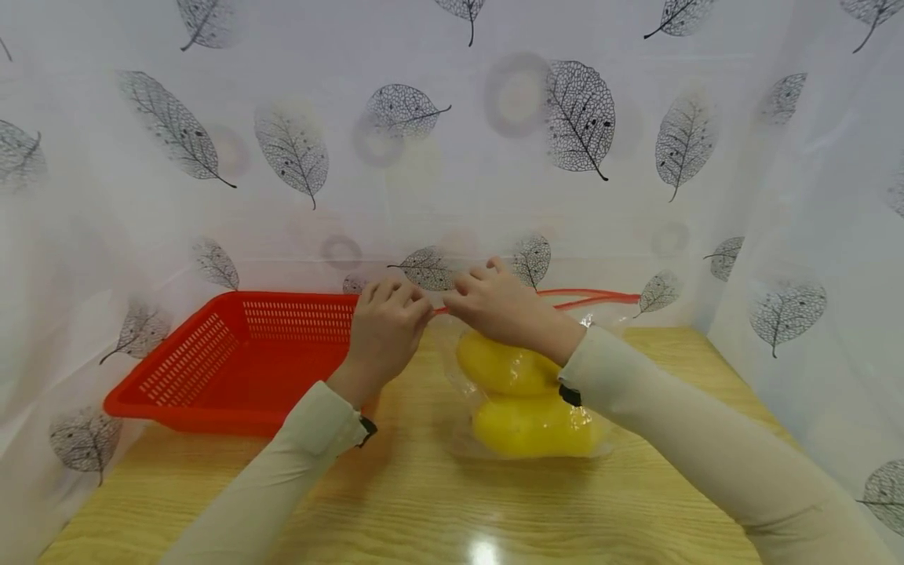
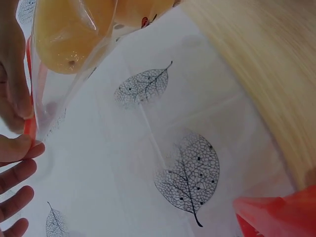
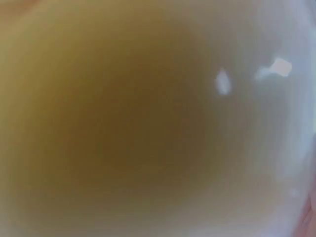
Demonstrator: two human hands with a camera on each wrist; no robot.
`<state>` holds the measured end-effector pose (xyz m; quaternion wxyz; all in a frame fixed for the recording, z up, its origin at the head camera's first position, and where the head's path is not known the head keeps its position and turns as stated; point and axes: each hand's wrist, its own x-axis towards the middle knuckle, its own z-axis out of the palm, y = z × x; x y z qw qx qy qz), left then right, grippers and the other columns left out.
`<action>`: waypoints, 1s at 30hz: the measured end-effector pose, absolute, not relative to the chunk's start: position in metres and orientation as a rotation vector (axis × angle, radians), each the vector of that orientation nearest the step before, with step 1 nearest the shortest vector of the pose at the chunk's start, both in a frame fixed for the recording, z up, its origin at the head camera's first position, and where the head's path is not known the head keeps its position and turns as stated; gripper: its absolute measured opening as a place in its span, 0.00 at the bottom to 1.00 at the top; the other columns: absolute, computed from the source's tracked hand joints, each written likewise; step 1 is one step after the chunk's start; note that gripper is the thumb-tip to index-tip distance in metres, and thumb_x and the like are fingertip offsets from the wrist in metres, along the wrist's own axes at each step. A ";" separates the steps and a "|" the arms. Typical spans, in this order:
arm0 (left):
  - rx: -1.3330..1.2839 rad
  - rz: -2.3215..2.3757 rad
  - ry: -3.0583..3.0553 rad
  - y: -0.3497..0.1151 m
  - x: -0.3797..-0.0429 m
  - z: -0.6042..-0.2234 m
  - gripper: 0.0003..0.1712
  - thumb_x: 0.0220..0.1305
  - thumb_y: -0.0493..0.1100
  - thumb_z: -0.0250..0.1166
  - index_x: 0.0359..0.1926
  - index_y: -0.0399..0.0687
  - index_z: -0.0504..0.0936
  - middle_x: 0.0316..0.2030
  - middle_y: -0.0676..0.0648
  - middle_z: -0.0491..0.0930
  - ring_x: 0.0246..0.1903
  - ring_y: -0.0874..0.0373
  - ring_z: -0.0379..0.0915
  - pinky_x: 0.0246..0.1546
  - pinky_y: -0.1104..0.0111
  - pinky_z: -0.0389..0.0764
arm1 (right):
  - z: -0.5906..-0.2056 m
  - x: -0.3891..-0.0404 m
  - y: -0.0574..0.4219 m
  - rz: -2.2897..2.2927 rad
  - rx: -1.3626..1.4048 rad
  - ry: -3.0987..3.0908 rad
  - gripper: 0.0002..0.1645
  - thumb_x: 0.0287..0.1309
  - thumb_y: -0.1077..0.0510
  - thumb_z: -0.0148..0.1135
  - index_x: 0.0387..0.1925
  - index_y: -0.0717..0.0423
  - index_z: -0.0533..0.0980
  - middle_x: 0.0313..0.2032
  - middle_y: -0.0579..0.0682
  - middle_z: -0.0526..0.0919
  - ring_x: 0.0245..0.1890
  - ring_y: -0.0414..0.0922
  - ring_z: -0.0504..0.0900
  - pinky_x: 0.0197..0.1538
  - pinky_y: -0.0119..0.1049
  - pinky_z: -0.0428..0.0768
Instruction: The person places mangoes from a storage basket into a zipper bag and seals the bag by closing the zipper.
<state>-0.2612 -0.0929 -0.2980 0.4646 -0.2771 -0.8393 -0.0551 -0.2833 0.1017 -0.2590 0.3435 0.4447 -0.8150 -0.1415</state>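
A clear zip bag (image 1: 459, 439) with a red zip strip stands on the table, with two large yellow fruits (image 1: 540, 428) inside. My left hand (image 1: 387, 322) pinches the left end of the red strip (image 2: 30, 129) between thumb and forefinger, the other fingers spread. Close beside it, my right hand (image 1: 497, 306) grips the same strip near that end. To the right of this hand, the strip's two red edges (image 1: 593, 294) stand apart and meet at the far right end. In the right wrist view, a blurred yellow fruit (image 3: 138, 128) behind shiny plastic fills most of the picture.
A red plastic basket (image 1: 205, 412) with slotted sides stands left of my left hand. The wood-grain table (image 1: 424, 502) extends beneath everything. A white curtain (image 1: 459, 196) printed with dark leaves hangs behind and along both sides.
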 end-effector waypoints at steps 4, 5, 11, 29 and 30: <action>-0.688 -0.159 -2.039 -0.095 -0.262 -0.300 0.05 0.59 0.44 0.65 0.28 0.49 0.84 0.31 0.49 0.80 0.37 0.50 0.72 0.47 0.58 0.72 | -0.261 -0.284 0.110 -0.371 1.129 -2.136 0.04 0.62 0.53 0.57 0.36 0.46 0.77 0.30 0.47 0.77 0.30 0.47 0.77 0.38 0.43 0.76; -0.695 -0.164 -2.034 -0.095 -0.262 -0.300 0.05 0.59 0.44 0.65 0.28 0.49 0.84 0.31 0.49 0.80 0.37 0.50 0.72 0.47 0.58 0.72 | -0.261 -0.284 0.112 -0.369 1.125 -2.133 0.04 0.62 0.53 0.57 0.36 0.46 0.76 0.30 0.47 0.77 0.29 0.46 0.77 0.38 0.42 0.75; -0.735 -0.172 -2.035 -0.094 -0.262 -0.299 0.05 0.60 0.42 0.64 0.30 0.47 0.83 0.31 0.47 0.80 0.37 0.50 0.72 0.46 0.58 0.72 | -0.262 -0.282 0.114 -0.350 1.120 -2.119 0.04 0.62 0.53 0.57 0.34 0.48 0.76 0.28 0.47 0.78 0.29 0.47 0.78 0.37 0.42 0.74; -0.737 -0.036 -2.069 -0.081 -0.260 -0.298 0.06 0.62 0.44 0.62 0.31 0.48 0.81 0.31 0.47 0.77 0.33 0.51 0.69 0.45 0.59 0.71 | -0.265 -0.282 0.107 -0.435 1.142 -1.975 0.05 0.59 0.52 0.60 0.31 0.48 0.78 0.24 0.47 0.80 0.29 0.49 0.79 0.43 0.46 0.79; -0.736 -0.034 -2.073 -0.081 -0.260 -0.297 0.06 0.62 0.44 0.62 0.31 0.48 0.81 0.31 0.47 0.77 0.33 0.51 0.69 0.45 0.59 0.71 | -0.265 -0.282 0.108 -0.429 1.144 -1.969 0.05 0.59 0.53 0.59 0.30 0.48 0.78 0.23 0.47 0.80 0.28 0.48 0.78 0.42 0.46 0.78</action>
